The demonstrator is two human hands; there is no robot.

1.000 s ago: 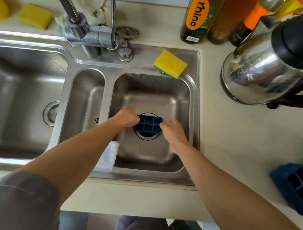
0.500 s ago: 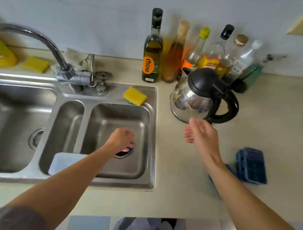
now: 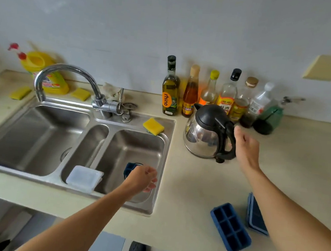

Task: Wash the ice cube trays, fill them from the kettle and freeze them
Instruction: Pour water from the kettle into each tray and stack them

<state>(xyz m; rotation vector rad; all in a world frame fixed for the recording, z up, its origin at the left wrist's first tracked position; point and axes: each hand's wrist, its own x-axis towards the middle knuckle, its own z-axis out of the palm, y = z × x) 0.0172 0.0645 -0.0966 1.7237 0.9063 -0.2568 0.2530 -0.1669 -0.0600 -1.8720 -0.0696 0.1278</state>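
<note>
Sink station, seen from above. Left hand [image 3: 141, 179] is down in the right basin of the stainless steel three-basin sink [image 3: 136, 120], at 6 o'clock of frame centre. Its fingers are curled and grip the right end of a small dark blue ice cube tray [image 3: 129, 169]. That tray sits low over the drain, and only its left end shows past the knuckles, at 10 o'clock of the hand.

Right hand [image 3: 246, 148] is raised at 3 o'clock of the polished steel kettle with black lid and handle [image 3: 204, 137]. Its fingers are loosely bent and apart and hold nothing. The hand is just beside the handle; whether it touches cannot be told. The kettle stands upright on the beige counter [image 3: 194, 189], at 2 o'clock of the right basin.

A second dark blue ice cube tray [image 3: 230, 227] lies cells up on the counter at 5 o'clock of the kettle, well apart from it. A flat blue tray or lid [image 3: 257, 216] lies just beside it at 2 o'clock, partly covered by the right forearm.

A white translucent plastic box [image 3: 84, 178] leans at the front of the narrow middle basin, at 9 o'clock of the left hand. A yellow sponge [image 3: 153, 126] rests on the sink's back rim, at 12 o'clock of the right basin. The spout of the chrome swan-neck tap [image 3: 68, 72] hangs over the large left basin. A row of glass and plastic bottles [image 3: 209, 93] stands against the wall at 12 o'clock of the kettle.
</note>
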